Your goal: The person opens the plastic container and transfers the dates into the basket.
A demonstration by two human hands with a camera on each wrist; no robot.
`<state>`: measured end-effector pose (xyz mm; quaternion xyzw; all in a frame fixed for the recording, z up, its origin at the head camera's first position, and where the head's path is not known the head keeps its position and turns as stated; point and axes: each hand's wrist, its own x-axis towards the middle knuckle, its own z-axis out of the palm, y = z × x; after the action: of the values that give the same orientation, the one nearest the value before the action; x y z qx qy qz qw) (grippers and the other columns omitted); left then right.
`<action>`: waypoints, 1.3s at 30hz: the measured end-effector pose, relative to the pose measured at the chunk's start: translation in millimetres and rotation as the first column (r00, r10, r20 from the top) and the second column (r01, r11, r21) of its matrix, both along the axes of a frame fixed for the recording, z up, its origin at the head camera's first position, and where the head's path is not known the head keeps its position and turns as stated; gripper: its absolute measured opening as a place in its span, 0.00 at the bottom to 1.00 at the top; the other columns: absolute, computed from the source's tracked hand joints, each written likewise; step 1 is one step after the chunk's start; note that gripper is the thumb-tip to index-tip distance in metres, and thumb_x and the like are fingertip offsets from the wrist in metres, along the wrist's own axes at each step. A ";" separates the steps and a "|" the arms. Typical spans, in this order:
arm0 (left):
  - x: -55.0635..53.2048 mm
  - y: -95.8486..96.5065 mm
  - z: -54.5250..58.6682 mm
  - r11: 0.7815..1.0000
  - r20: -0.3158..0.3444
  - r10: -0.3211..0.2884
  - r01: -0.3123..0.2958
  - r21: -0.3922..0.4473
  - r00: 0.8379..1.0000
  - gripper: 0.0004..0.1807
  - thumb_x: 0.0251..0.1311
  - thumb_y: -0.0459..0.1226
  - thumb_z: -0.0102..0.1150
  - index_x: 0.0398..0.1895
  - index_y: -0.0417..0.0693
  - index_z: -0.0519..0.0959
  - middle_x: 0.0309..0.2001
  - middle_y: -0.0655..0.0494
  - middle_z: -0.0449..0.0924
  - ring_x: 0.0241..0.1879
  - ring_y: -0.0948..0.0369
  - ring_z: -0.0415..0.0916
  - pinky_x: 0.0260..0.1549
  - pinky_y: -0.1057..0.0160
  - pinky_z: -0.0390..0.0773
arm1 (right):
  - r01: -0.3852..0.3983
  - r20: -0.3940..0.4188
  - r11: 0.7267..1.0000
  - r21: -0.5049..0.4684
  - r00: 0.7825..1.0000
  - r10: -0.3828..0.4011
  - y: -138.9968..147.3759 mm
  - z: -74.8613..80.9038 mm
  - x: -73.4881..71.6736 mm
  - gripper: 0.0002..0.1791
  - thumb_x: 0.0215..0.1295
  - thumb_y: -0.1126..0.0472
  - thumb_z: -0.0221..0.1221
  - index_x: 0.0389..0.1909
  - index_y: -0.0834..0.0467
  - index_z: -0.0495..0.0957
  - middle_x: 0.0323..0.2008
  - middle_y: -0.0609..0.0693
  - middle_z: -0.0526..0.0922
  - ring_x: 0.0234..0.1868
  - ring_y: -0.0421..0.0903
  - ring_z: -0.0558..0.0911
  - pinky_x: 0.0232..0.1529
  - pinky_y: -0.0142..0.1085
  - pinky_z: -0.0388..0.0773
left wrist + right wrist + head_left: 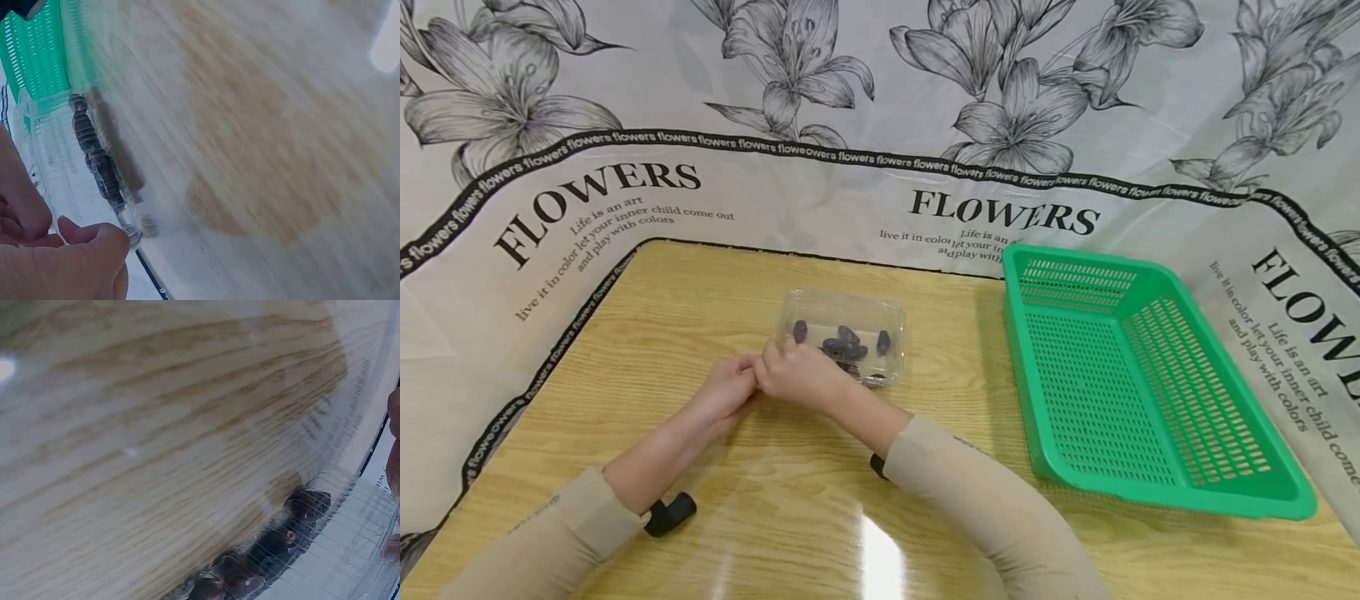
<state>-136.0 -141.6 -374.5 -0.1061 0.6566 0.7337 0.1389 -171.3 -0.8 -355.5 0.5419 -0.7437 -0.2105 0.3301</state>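
Two hands meet at the near left corner of a clear plastic box [848, 302]. The box sits on a shiny yellow wood table [955, 517], a little left of the middle in the head view. Inside it are some dark purple fruits [848, 336]. One lies near the left end of the box, one lies near the right end, and more are bunched up between them and by the near side. The left hand [727, 390] is just beside the box, with its thumb and fingers bent and close to the other hand. The right hand [797, 371] comes across the front of the box and hides part of it. Its fingers are bent too. The fingertips of both hands are so close together that nobody can tell what they grip, or if they grip anything at all. Both arms have beige sleeves [992, 492]. A small black thing [672, 514] sticks out by the left wrist. A big green basket [1097, 392] with lots of little holes is on the right, well apart from the box. Behind the table hangs a white cloth [820, 200] with grey flowers and black words on it.
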 end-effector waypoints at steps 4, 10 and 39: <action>-0.7 -0.8 2.1 1.000 0.019 -0.002 0.002 0.009 1.000 0.11 0.61 0.24 0.39 0.28 0.44 0.72 0.22 0.62 0.65 0.22 0.69 0.63 0.22 0.75 0.66 | -0.039 -0.016 0.996 -0.082 0.999 0.038 2.1 1.0 -3.7 0.13 0.69 0.53 0.51 0.28 0.55 0.76 0.26 0.48 0.78 0.24 0.41 0.78 0.23 0.27 0.77; -0.7 -3.0 4.5 0.999 0.056 -0.024 0.026 -0.021 0.998 0.08 0.67 0.32 0.45 0.43 0.35 0.71 0.23 0.64 0.67 0.19 0.71 0.59 0.21 0.75 0.66 | -0.061 0.061 0.981 -0.183 0.995 0.073 8.9 7.9 -9.6 0.09 0.68 0.57 0.53 0.29 0.56 0.75 0.33 0.48 0.79 0.28 0.41 0.78 0.24 0.25 0.74; 1.3 4.4 10.6 0.993 0.182 0.075 -0.089 0.073 0.980 0.35 0.62 0.32 0.54 0.69 0.39 0.49 0.31 0.60 0.77 0.17 0.69 0.64 0.18 0.74 0.69 | 0.103 0.325 0.945 -0.310 0.946 0.004 81.9 4.4 -8.3 0.24 0.50 0.45 0.67 0.43 0.56 0.78 0.40 0.51 0.81 0.40 0.47 0.79 0.33 0.35 0.80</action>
<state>-134.6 -137.2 -363.8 -0.1929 0.6061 0.7524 0.1711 -179.6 81.1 -351.1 0.4884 -0.8254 -0.0030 0.2832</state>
